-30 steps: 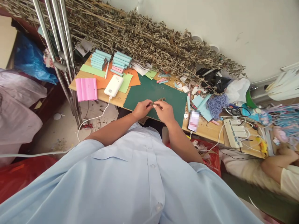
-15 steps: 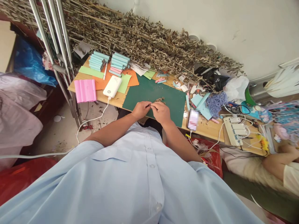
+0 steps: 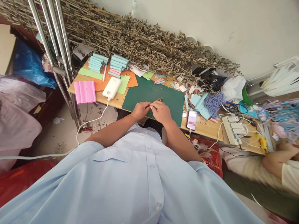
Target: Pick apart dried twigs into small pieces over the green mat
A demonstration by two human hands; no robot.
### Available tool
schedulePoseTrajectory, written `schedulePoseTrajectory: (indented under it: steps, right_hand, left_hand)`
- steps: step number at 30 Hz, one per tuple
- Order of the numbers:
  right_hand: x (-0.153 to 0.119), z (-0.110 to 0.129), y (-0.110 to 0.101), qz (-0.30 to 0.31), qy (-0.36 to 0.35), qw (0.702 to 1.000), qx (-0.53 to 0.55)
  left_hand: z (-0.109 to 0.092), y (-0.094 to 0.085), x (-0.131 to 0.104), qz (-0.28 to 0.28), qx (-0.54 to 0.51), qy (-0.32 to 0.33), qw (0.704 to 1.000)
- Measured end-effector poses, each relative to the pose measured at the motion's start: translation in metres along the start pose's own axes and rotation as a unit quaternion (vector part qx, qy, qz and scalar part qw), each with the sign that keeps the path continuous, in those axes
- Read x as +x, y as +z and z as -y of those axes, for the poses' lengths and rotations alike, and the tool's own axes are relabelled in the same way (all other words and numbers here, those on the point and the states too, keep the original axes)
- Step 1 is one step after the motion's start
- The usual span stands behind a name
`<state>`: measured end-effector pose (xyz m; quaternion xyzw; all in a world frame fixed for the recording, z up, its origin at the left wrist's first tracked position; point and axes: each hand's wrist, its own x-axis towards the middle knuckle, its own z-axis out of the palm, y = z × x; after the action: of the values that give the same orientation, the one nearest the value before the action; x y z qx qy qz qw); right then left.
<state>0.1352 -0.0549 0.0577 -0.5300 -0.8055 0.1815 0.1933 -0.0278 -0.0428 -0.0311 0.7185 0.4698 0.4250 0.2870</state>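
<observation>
My left hand (image 3: 141, 110) and my right hand (image 3: 161, 112) meet fingertip to fingertip over the front edge of a green mat (image 3: 173, 104). The fingers of both are pinched together on something small and dark, too small to make out. Just beyond my right fingers lies a little pile of dried plant bits (image 3: 160, 99) on the mat. Left of the mat is a white power bank (image 3: 112, 87) with a cable plugged in. Blue paper rolls (image 3: 119, 61) are stacked behind it.
Dried stalks (image 3: 144, 40) lie along the wall behind the table. A phone (image 3: 192, 120), purple yarn (image 3: 215, 103) and a power strip (image 3: 233, 130) are on the right. Metal crutches (image 3: 57, 37) stand at the left. Another person's arm (image 3: 275, 160) shows at the far right.
The view has shifted slightly. My hands stay pinched together in nearly the same place, and more of the small pile is hidden behind my right fingers.
</observation>
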Motion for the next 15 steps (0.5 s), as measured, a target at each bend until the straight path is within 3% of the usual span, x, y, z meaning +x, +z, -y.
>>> schedulePoseTrajectory:
  steps: [4,8,15]
  right_hand:
    - [-0.003,-0.016,0.009,-0.06,0.027,0.994,0.087]
    - [-0.005,-0.024,0.019,-0.068,0.028,0.99,0.123]
    - [0.002,-0.019,0.02,-0.071,0.024,0.991,0.108]
  left_hand:
    - [-0.001,-0.002,0.001,0.007,0.002,-0.003,1.0]
    - [-0.003,-0.004,0.001,0.023,0.005,-0.009,1.0]
    - [-0.002,-0.004,0.002,0.031,0.003,-0.009,0.999]
